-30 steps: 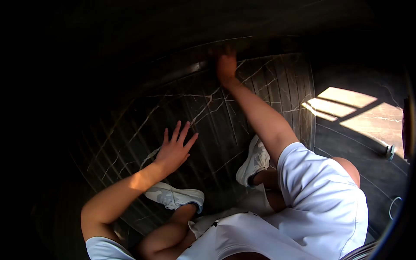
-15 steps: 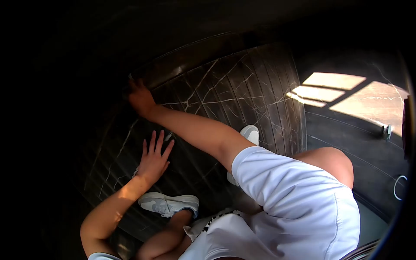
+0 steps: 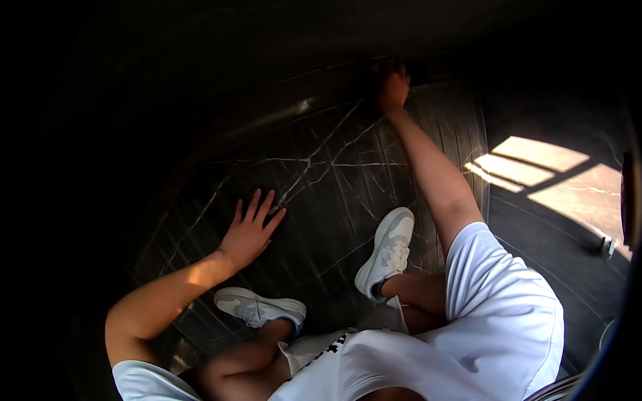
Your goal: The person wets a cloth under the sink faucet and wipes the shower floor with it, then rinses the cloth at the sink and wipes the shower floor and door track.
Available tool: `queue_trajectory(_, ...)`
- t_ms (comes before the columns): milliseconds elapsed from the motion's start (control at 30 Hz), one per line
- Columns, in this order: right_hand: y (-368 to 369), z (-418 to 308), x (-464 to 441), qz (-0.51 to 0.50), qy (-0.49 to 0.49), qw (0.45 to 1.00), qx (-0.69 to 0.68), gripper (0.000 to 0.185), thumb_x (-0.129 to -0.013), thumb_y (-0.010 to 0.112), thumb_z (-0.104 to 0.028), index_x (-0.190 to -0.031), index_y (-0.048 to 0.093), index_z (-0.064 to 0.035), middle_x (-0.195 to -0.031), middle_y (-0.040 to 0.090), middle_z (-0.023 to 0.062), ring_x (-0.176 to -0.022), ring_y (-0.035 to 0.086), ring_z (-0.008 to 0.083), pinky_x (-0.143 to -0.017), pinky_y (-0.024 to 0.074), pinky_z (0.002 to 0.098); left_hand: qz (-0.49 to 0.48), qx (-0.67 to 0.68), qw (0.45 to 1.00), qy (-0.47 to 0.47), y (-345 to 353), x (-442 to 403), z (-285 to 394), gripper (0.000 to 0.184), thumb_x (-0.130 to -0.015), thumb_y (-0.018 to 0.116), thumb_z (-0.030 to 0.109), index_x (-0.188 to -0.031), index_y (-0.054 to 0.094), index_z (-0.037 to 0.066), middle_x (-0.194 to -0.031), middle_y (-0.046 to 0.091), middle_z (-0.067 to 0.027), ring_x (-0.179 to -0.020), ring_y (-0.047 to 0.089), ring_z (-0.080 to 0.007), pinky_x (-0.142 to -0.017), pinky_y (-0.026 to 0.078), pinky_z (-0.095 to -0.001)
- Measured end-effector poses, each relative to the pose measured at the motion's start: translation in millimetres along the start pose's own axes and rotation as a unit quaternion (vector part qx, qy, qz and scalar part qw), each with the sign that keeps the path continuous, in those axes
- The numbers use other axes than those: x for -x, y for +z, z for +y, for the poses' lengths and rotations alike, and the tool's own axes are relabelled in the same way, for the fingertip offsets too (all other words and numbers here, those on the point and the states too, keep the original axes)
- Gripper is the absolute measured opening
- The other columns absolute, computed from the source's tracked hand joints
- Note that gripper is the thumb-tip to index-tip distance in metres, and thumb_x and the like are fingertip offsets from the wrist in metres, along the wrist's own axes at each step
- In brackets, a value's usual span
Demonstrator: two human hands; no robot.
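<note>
Panel (image 3: pixel 334 224) is dark, with thin white lines that fork like twigs and straight grooves, and it spreads out in front of the person. The left hand (image 3: pixel 249 235) is over the left part of the panel. Its palm faces down and its fingers are spread wide apart, with no thing in them. It is hard to tell if the palm touches the panel. The right hand (image 3: pixel 393 90) reaches to the far edge of the panel, where it is very dark. Its fingers look bent, but you cannot tell if they are shut on something. The right arm (image 3: pixel 438 170) goes long and almost straight over the right part of the panel. The left arm (image 3: pixel 164 297) bends at the elbow, left of the panel's middle, and a bit of sun shines near the wrist. Two pale shoes show at the near part of the panel: the left shoe (image 3: pixel 261 307) points left, and the right shoe (image 3: pixel 388 254) points to the far edge. Past the panel's right edge, bright sun (image 3: pixel 578 194) falls in patches, near a small shiny bit (image 3: pixel 607 248).
</note>
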State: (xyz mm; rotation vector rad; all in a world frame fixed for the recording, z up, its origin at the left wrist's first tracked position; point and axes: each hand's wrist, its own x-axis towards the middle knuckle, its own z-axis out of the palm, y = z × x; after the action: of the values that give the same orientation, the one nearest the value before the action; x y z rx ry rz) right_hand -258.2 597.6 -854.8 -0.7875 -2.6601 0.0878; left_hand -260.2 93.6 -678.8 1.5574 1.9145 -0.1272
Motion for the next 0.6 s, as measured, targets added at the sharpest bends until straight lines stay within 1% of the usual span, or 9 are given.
queue_trajectory(67,-27,-64,19,-0.001,0.035,0.998,-0.046,0.026,-0.086,0.066,-0.012,-0.111,0.073,-0.0095,-0.116,0.061,0.0190,-0.097,0.061,0.0444,-0.084,0.0534,0.0512,-0.029,-0.023,0.999,0.012,3,31,-8,0.081,-0.093,0.073,0.031,-0.162,0.034,0.020,-0.171,0.012,-0.0218,-0.157,0.015,-0.0463,-0.120,0.033,-0.0643)
queue_trajectory(167,-6,-155,40,-0.017,-0.035,0.991,-0.126,0.026,-0.083,0.067,-0.010,-0.108,0.073,-0.0080,-0.121,0.060,0.0203,-0.101,0.060,0.0460,-0.085,0.0542,0.0519,-0.038,-0.098,0.994,-0.031,22,99,-21,0.081,-0.092,0.074,0.030,-0.162,0.035,0.020,-0.171,0.013,-0.0228,-0.157,0.017,-0.0464,-0.119,0.034,-0.0636)
queue_trajectory(233,-8,-239,60,-0.034,-0.043,0.987,-0.151,0.026,-0.082,0.065,-0.009,-0.107,0.074,-0.0078,-0.127,0.058,0.0223,-0.109,0.059,0.0479,-0.090,0.0551,0.0527,-0.051,-0.061,0.994,-0.079,22,132,-16,0.081,-0.091,0.074,0.028,-0.161,0.036,0.019,-0.171,0.013,-0.0240,-0.157,0.018,-0.0472,-0.118,0.036,-0.0638)
queue_trajectory(300,5,-311,82,-0.059,-0.088,0.982,-0.159,0.029,-0.083,0.063,-0.008,-0.110,0.074,-0.0059,-0.136,0.055,0.0236,-0.117,0.056,0.0498,-0.095,0.0554,0.0534,-0.070,0.055,0.981,-0.171,23,150,-11,0.080,-0.092,0.074,0.027,-0.162,0.035,0.018,-0.171,0.014,-0.0248,-0.156,0.019,-0.0480,-0.118,0.035,-0.0650)
queue_trajectory(367,-14,-393,107,-0.104,-0.124,0.960,-0.229,0.032,-0.087,0.060,-0.009,-0.115,0.074,-0.0034,-0.142,0.053,0.0229,-0.123,0.055,0.0469,-0.098,0.0551,0.0522,0.040,0.136,0.966,-0.216,45,153,-7,0.083,-0.089,0.077,0.025,-0.161,0.036,0.016,-0.169,0.018,-0.0249,-0.155,0.022,-0.0490,-0.119,0.035,-0.0636)
queue_trajectory(433,35,-475,144,0.016,-0.197,0.965,-0.174,0.031,-0.091,0.058,-0.011,-0.116,0.074,-0.0019,-0.139,0.057,0.0225,-0.120,0.059,0.0417,-0.097,0.0555,0.0500,0.139,0.183,0.945,-0.235,61,140,0,0.081,-0.089,0.077,0.022,-0.159,0.038,0.014,-0.167,0.021,-0.0247,-0.153,0.025,-0.0489,-0.119,0.036,-0.0612)
queue_trajectory(467,47,-511,152,0.016,-0.205,0.962,-0.179,0.031,-0.091,0.058,-0.011,-0.116,0.074,-0.0019,-0.139,0.057,0.0225,-0.120,0.059,0.0417,-0.097,0.0555,0.0500,0.168,0.199,0.936,-0.236,68,133,3,0.080,-0.088,0.077,0.021,-0.158,0.039,0.014,-0.167,0.022,-0.0246,-0.152,0.026,-0.0488,-0.119,0.036,-0.0602)
queue_trajectory(567,44,-567,169,-0.056,-0.253,0.935,-0.241,0.031,-0.094,0.058,-0.013,-0.121,0.071,-0.0065,-0.129,0.065,0.0205,-0.118,0.062,0.0389,-0.101,0.0529,0.0475,0.228,0.262,0.909,-0.233,85,121,16,0.078,-0.088,0.077,0.018,-0.156,0.041,0.012,-0.165,0.025,-0.0251,-0.151,0.028,-0.0492,-0.118,0.038,-0.0593)
queue_trajectory(600,16,-559,149,-0.141,-0.359,0.894,-0.228,0.031,-0.095,0.057,-0.014,-0.122,0.070,-0.0062,-0.127,0.066,0.0202,-0.116,0.063,0.0387,-0.101,0.0525,0.0476,0.241,0.276,0.902,-0.230,91,118,20,0.076,-0.088,0.077,0.018,-0.156,0.042,0.011,-0.165,0.025,-0.0246,-0.151,0.029,-0.0488,-0.119,0.037,-0.0573)
